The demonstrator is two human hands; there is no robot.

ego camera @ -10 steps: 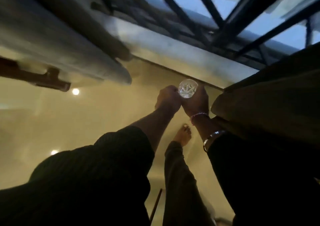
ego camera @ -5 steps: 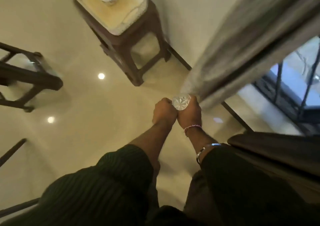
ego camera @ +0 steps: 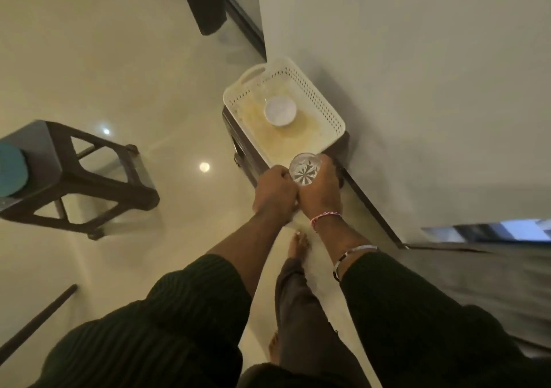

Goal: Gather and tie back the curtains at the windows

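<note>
While both hands carry a cut-glass tumbler (ego camera: 304, 168), the curtain (ego camera: 489, 271) sits untouched, lower right of the tumbler at the frame edge.

Right hand (ego camera: 322, 191) wraps its fingers round the tumbler; left hand (ego camera: 275, 192) is curled tight against it, likely steadying, though whether it actually grips the tumbler is hidden. Tumbler hangs over the near end of a white perforated basket (ego camera: 325, 104) on a dark stool (ego camera: 238, 146) by the wall. Probably parking the tumbler to free both hands for tying.
</note>
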